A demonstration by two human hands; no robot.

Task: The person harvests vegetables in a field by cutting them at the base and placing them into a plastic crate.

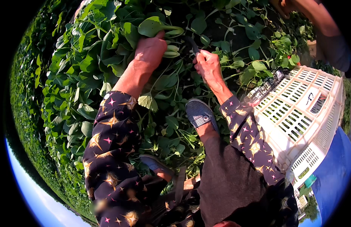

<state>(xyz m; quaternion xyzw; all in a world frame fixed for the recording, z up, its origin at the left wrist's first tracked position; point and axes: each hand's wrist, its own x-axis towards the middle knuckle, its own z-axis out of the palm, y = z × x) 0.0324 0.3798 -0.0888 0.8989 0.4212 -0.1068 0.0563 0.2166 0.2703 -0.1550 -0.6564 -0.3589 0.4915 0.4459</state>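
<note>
My left hand (151, 49) grips several stalks of a leafy green vegetable (171, 51), their pale cut-looking ends pointing right and their broad leaves to the left. My right hand (206, 63) is closed round the handle of a dark curved blade (191, 42), probably a sickle, whose tip lies near the stalk ends. Most of its handle is hidden in my fingers. The blade and the stalks look a little apart. Low leafy plants lie below and between both hands.
A white plastic crate (294, 107) stands at the right, beside a blue sheet (334, 173). Another person's arm (320, 17) reaches in at the upper right. Dense leafy plants (76, 85) fill the left side. My shoe (201, 113) stands among the plants.
</note>
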